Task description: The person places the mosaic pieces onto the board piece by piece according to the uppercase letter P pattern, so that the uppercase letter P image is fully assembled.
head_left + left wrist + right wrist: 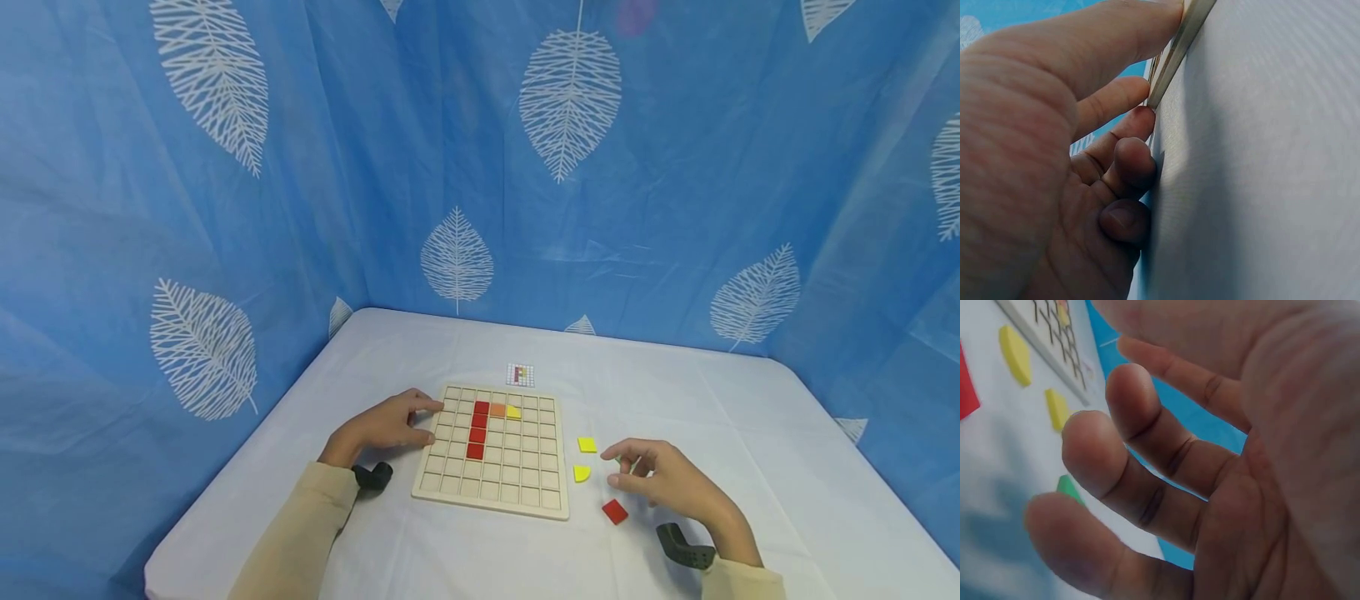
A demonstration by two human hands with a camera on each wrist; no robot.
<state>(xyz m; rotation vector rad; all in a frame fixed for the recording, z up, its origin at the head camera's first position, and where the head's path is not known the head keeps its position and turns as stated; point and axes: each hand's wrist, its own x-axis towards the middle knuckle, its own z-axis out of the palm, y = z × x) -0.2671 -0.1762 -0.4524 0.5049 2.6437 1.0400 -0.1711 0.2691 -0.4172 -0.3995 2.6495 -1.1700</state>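
Note:
A pale wooden grid board [492,492] lies on the table. Several red square tiles [477,435] form a column in its cells, with an orange tile [498,410] and a yellow tile [513,412] beside the top one. My left hand [390,423] touches the board's left edge with thumb and fingertips. Over the table right of the board hovers my right hand [660,477], fingers loosely bent and nothing between them. Near its fingertips lie a yellow square tile [587,445], a yellow round-cornered tile [582,473] and a red tile [615,512]. A green piece [1069,487] is partly hidden behind its fingers.
A small printed card [521,375] with a coloured grid pattern lies just behind the board. White cloth covers the table [465,554]. Blue curtains [637,225] with white leaf prints hang along the back and sides.

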